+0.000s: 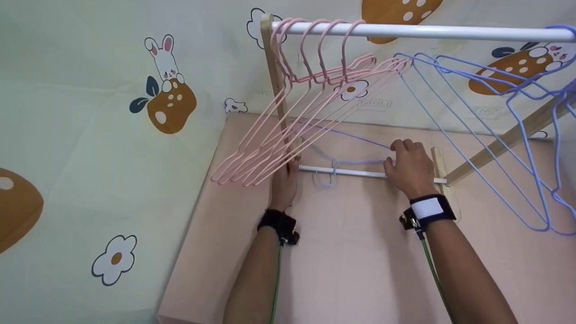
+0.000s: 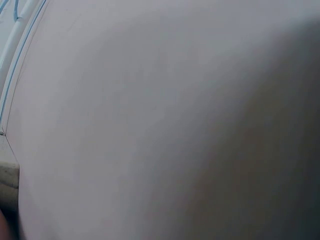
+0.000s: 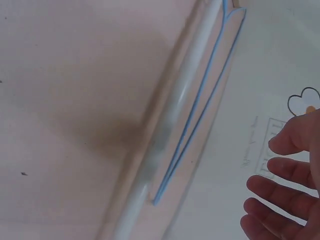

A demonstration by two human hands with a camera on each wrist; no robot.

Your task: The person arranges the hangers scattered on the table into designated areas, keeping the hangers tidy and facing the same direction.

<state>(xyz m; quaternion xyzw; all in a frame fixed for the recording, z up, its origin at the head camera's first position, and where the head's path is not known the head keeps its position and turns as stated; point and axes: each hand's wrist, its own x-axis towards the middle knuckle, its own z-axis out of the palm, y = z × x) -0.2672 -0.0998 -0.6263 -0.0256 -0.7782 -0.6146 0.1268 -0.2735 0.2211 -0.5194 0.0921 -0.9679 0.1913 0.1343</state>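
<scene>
A blue-violet wire hanger (image 1: 360,161) lies low at the rack's lower white bar (image 1: 346,171), its hook pointing toward me. My right hand (image 1: 410,167) is at its right end in the head view. In the right wrist view that hand (image 3: 295,185) has loosely bent, spread fingers, apart from the hanger (image 3: 202,95). My left hand (image 1: 284,182) is at the foot of the rack's left wooden post (image 1: 275,72). Pink hangers (image 1: 270,139) partly cover it, so its grip is unclear. Only a blurred sliver of skin (image 2: 4,227) shows in the left wrist view.
Several pink hangers hang at the left end of the upper white bar (image 1: 427,31); blue hangers (image 1: 495,148) hang at its right. The rack stands on a pink surface (image 1: 351,252) against a patterned wall (image 1: 90,135). A slanted wooden post (image 1: 508,139) is at right.
</scene>
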